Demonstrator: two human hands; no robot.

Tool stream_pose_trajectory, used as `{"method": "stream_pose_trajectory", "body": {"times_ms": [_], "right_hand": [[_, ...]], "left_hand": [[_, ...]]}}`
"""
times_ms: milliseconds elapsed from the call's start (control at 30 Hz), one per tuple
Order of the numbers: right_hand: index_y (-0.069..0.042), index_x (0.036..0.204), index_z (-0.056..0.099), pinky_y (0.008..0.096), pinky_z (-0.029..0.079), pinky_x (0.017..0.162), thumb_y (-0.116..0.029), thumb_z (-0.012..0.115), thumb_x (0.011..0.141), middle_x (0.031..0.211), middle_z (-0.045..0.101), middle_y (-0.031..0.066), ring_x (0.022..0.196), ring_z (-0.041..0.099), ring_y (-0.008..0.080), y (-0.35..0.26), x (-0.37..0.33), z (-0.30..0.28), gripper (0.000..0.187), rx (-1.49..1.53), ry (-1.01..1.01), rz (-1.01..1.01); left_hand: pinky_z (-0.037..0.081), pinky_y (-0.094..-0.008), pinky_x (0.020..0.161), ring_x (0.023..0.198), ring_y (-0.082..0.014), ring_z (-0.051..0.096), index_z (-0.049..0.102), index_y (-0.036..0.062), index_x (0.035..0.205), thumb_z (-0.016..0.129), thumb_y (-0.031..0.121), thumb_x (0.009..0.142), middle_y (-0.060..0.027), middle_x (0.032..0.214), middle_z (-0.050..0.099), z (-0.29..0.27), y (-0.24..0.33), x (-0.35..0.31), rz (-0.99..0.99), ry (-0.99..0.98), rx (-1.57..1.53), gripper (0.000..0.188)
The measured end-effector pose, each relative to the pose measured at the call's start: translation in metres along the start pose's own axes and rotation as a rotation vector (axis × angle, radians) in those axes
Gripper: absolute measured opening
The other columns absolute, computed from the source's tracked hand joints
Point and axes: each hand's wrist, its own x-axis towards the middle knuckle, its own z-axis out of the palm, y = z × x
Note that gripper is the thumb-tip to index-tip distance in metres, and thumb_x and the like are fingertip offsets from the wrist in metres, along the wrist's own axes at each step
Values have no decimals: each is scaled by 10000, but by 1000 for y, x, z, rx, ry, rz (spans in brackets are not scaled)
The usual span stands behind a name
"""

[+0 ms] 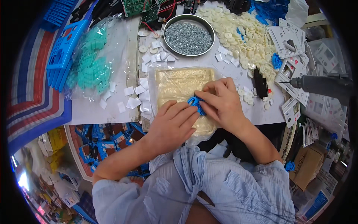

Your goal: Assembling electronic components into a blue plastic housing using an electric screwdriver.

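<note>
A small blue plastic part [196, 105], round with openwork, is between my hands above a yellowish plastic-wrapped pad [179, 80]. My right hand [222, 102] pinches it from the right with thumb and fingers. From the left, my left hand [173, 125] lies low over the pad, fingers stretched toward the part, their tips at its edge. The underside of the blue part is hidden by the fingers.
Beyond the pad stands a round metal tin of screws [189, 37]. Cream discs [238, 35] are heaped at the back right, near a grey power screwdriver [320, 85]. White squares [133, 102] and a bag of green parts [93, 59] lie left. Blue pieces fill a bin [80, 156] below.
</note>
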Motion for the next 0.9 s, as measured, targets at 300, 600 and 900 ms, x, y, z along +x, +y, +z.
{"method": "stream_pose_trajectory", "body": {"times_ms": [300,600,900], "right_hand": [[-68,757,655,397,485,701,-38,777,644,768,638,61,775,577,298,-1,24,-9,169,-84,-213,-30],[-49,788,604,443,475,698,-12,735,670,762,604,123,781,555,361,-12,28,-12,180,-32,-191,0],[-35,976,692,420,484,752,-26,752,737,881,653,107,846,560,335,-24,18,-13,246,27,-171,66]], "left_hand": [[470,-483,1040,1180,-302,603,682,10,1177,753,187,821,-114,1275,656,9,-5,-6,43,-33,25,404],[506,-431,1000,1152,-304,654,725,88,1138,740,163,864,-110,1236,696,-90,-83,-5,-230,329,-31,285],[525,-442,962,1109,-357,697,734,-6,1173,714,618,814,-245,1149,729,-308,-315,-83,-1145,639,540,720]]}}
